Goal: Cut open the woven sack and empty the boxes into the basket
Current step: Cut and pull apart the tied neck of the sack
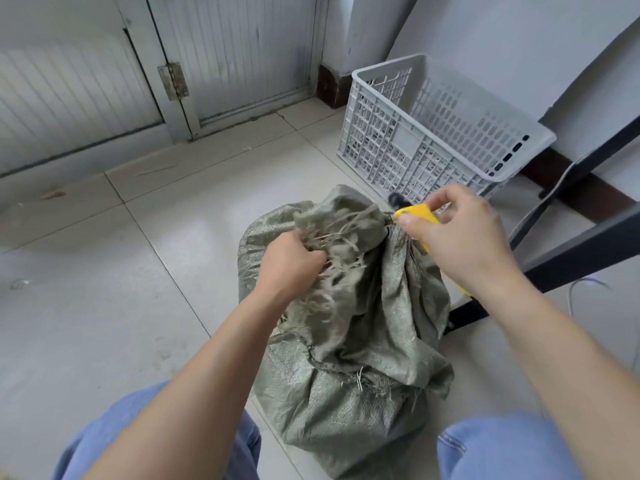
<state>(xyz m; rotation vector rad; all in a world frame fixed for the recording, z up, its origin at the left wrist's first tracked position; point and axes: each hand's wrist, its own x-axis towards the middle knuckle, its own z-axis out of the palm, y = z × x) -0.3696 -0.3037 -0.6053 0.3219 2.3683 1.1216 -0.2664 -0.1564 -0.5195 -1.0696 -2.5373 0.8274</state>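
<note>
A grey-green woven sack (360,341) stands on the tiled floor between my knees, its frayed top bunched up. My left hand (291,261) is clenched on the frayed top edge of the sack. My right hand (457,233) grips a yellow utility knife (417,213), whose tip sits at the gathered neck of the sack. Beyond the sack, to the right, stands a light grey perforated plastic basket (408,140), which looks empty. No boxes are visible; the sack hides its contents.
A dark metal table frame (568,251) runs along the right, close to my right hand, with a white cable (554,188) beside it. A grey hinged door (173,81) closes the back. Bits of debris lie on the floor (138,237) at the left.
</note>
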